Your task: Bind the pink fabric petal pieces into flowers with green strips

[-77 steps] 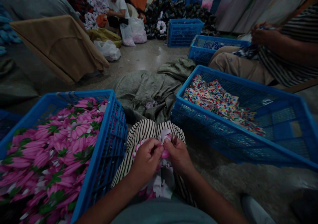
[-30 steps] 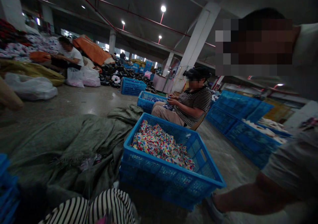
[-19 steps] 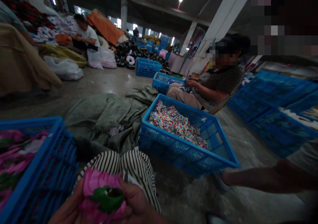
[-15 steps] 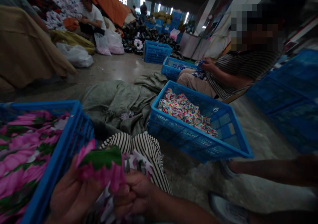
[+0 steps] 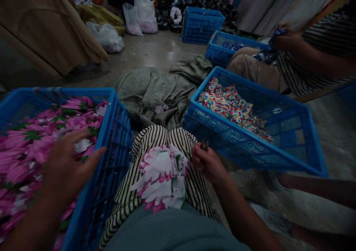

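My left hand [image 5: 65,165] hovers at the near side of the left blue crate [image 5: 111,106], its thumb and fingers spread and nothing visible between them. Inside that crate are many pink fabric flower pieces [image 5: 41,147] with green leaf parts. White petal-edged pieces with pink rims [image 5: 164,173] rest on my lap, over striped trousers [image 5: 125,186]. To the right of them my right hand [image 5: 207,160] is closed around small thread snips [image 5: 205,144]; only the two dark metal tips stick out of the fist.
At the right stands another blue crate [image 5: 280,158] with colourful printed fabric pieces [image 5: 233,104]. A grey-green sack cloth [image 5: 155,88] lies ahead on the floor. A seated person in a striped shirt [image 5: 328,47] works at the right. More crates and white bags [image 5: 146,13] stand farther back.
My left hand has let go of the pink and green piece and moved left over the crate, opening. My right hand has moved right, away from my lap. The view has tilted down.
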The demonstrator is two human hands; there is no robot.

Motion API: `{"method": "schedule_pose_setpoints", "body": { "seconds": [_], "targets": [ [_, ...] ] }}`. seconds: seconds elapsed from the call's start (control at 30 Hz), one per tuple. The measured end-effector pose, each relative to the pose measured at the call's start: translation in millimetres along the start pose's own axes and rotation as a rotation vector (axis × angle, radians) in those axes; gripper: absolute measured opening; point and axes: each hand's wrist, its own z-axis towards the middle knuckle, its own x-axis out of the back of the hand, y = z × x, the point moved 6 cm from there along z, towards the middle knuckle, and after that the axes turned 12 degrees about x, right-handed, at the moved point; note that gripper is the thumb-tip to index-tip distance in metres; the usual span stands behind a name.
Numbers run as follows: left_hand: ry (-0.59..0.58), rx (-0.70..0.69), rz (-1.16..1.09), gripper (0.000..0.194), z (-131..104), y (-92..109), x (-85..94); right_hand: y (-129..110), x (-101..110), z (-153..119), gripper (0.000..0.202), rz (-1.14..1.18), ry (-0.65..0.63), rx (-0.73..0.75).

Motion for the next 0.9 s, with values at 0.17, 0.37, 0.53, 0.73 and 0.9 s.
{"method": "schedule_pose_setpoints", "body": {
  "seconds": [0.17,0.37,0.53,0.73,0.9],
  "targets": [
    [-0.486,-0.161,-0.091,0.034,-41.5,72.5,-97.6,6.0,-6.5,8.0,0.030,-0.025,0.047,0.008],
    [-0.630,0.037,-0.241,0.009,-46.5,72.7,-122.4,6.5,4.5,5.8,0.027,-0.118,0.116,0.089],
    [-0.674,0.170,-0.473,0.031,-56.1,68.1,-114.0,3.7,-2.8,9.3,0.021,-0.349,0.085,0.173],
    [-0.789,0.241,-0.892,0.026,-56.0,90.6,-90.7,-13.6,-50.9,8.5,0.034,-0.570,-0.320,0.235],
    [-0.962,0.403,-1.075,0.045,-50.8,94.1,-92.4,-6.2,-64.0,5.6,0.010,-0.482,-0.417,0.222]
  ]
}}
